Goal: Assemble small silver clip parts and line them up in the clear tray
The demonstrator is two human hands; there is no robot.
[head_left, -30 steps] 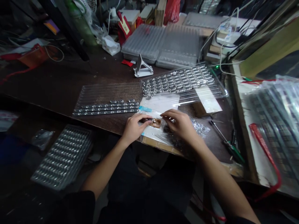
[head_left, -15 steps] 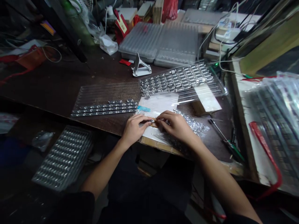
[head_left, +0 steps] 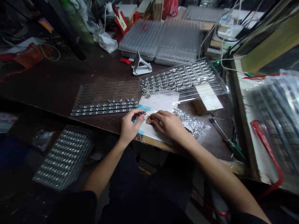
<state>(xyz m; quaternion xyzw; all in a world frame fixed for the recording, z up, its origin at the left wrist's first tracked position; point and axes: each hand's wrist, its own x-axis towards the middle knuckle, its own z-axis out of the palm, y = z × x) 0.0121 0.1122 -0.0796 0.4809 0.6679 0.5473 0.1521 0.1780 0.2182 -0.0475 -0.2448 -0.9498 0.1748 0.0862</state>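
My left hand (head_left: 129, 126) pinches a small dark and shiny metal part (head_left: 142, 113) between thumb and fingers, above a white sheet (head_left: 153, 132) at the table's front edge. To its right, my right hand (head_left: 169, 124) rests low with bent fingers drawn together. Its fingertips touch a small brown piece (head_left: 148, 120) lying on the sheet; what they hold, if anything, is hidden. Beside the right hand lies a clear bag of small shiny metal parts (head_left: 195, 123). Just beyond the left hand is a clear ribbed tray (head_left: 105, 90) with rows of metal parts along its near side.
Another ribbed tray (head_left: 187, 98), filled with metal parts, leans on a block (head_left: 207, 99). A white folding stand (head_left: 141, 67) and stacked clear trays (head_left: 177, 40) stand behind. Screwdrivers (head_left: 224, 135) lie right. More filled trays (head_left: 63, 155) sit lower left.
My left hand has moved left and slightly away from me with the metal part, parting from my right hand. The right hand has shifted a little left, over the brown piece.
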